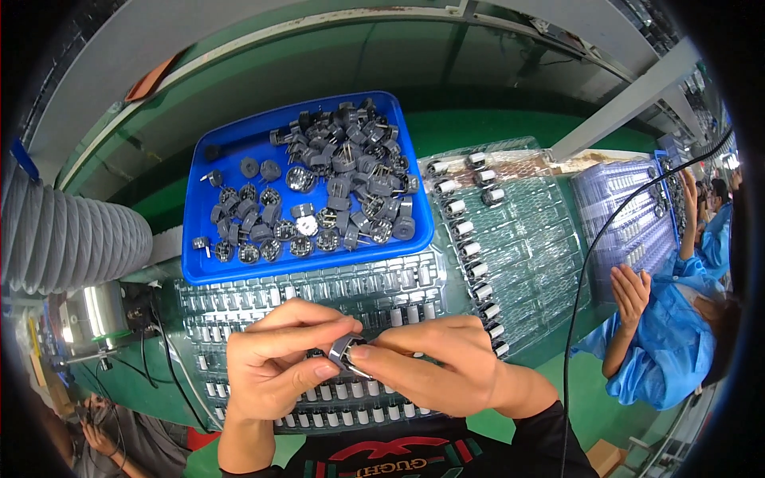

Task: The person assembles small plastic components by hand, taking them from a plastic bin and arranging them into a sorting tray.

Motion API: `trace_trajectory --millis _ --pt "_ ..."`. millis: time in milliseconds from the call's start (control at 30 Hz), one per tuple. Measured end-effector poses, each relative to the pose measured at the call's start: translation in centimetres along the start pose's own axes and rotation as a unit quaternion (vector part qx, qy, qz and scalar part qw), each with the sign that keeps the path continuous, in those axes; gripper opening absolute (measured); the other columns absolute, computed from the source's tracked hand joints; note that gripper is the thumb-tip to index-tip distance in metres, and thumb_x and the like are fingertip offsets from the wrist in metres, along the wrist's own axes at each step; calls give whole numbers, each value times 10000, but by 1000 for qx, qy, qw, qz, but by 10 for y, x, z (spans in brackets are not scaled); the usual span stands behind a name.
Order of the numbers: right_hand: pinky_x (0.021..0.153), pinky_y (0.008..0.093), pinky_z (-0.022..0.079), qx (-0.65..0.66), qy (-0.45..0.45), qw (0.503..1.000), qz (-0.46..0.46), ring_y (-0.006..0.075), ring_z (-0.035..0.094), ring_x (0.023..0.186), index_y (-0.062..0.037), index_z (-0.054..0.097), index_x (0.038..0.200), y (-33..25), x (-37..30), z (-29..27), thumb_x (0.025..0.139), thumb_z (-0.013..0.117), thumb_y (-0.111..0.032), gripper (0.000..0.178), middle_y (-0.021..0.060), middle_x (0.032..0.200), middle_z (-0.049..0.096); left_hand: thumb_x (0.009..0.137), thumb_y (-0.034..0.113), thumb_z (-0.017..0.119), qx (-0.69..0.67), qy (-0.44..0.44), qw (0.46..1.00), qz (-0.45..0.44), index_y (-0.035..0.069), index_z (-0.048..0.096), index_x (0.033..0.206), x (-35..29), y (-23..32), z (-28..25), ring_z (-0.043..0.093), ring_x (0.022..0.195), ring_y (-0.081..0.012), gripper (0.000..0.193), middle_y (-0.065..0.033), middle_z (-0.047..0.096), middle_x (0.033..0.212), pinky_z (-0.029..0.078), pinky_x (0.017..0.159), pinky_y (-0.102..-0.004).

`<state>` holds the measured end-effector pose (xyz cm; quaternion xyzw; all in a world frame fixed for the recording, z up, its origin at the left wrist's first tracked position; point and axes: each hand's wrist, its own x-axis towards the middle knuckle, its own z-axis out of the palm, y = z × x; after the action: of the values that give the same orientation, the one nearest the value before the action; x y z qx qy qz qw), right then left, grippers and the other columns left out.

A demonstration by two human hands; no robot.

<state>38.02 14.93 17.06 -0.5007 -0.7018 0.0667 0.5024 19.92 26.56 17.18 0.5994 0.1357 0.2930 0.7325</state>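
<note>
In front of my chest, both hands work on one small dark grey plug part (343, 347), round-bodied with thin metal pins. The thumb and fingers of my left hand (275, 362) pinch its body from the left. From the right, the fingertips of my right hand (450, 362) press on its pin side; they partly hide it, and whether they hold another small piece cannot be seen. Below the hands lies a clear plastic blister tray (239, 299) with rows of small white-and-black cylindrical components (362, 416). Just beyond stands a blue bin (190, 247) heaped with similar grey plug parts (339, 187).
To the right, another clear blister tray (534, 247) carries a column of white-and-black components, with stacked trays (621, 207) beyond. A black cable (575, 319) hangs across. At left are a grey corrugated hose (80, 231) and a metal spool (103, 311). A blue-clad co-worker (669, 342) sits at right.
</note>
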Motion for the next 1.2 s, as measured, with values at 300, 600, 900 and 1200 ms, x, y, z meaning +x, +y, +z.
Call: trace_trajectory --millis 300,600,900,1200 --pt "440 209 452 -24 51 997 -53 105 595 529 -35 725 1043 -5 1 -3 716 820 -40 340 42 862 656 813 -43 711 -94 9 996 6 -134 633 1134 -3 0 6 654 1018 -305 343 -271 614 1143 567 829 -329" --pt "439 250 472 -47 63 994 -70 133 582 537 20 701 1086 1 2 3 679 689 -23 410 86 825 640 815 -47 705 -19 6 1000 22 -92 666 1116 -2 -1 1 671 988 -292 307 -256 647 1092 572 809 -331" --pt "531 235 527 26 73 996 41 136 636 634 -17 731 1057 -2 8 1 723 816 -54 347 82 913 656 795 -54 734 47 49 995 74 -97 623 1133 -1 -4 8 623 1024 -250 358 -219 593 1132 557 804 -289" --pt "623 255 539 198 128 960 154 145 647 738 -10 700 1042 -15 -8 5 837 738 -56 214 84 1034 674 741 42 822 206 61 967 138 -39 613 1038 -11 -4 17 583 976 -223 372 -165 568 1069 520 782 -283"
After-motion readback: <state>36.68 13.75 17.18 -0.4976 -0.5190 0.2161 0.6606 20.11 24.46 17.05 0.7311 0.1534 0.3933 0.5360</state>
